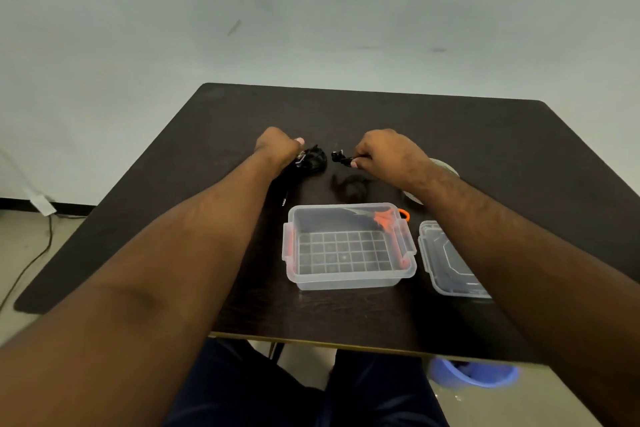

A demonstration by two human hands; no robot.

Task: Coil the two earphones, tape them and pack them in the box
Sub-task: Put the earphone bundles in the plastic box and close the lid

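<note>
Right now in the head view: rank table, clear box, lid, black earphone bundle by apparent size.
1. Table.
2. Clear box.
3. Lid, though the right forearm covers part of it, so its rank against the box is unsure.
4. Black earphone bundle.

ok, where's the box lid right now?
In the head view, the clear plastic lid lies on the dark table just right of the open clear plastic box, partly hidden under the right forearm.

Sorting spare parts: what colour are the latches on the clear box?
Orange, on the box latches; head view.
</note>
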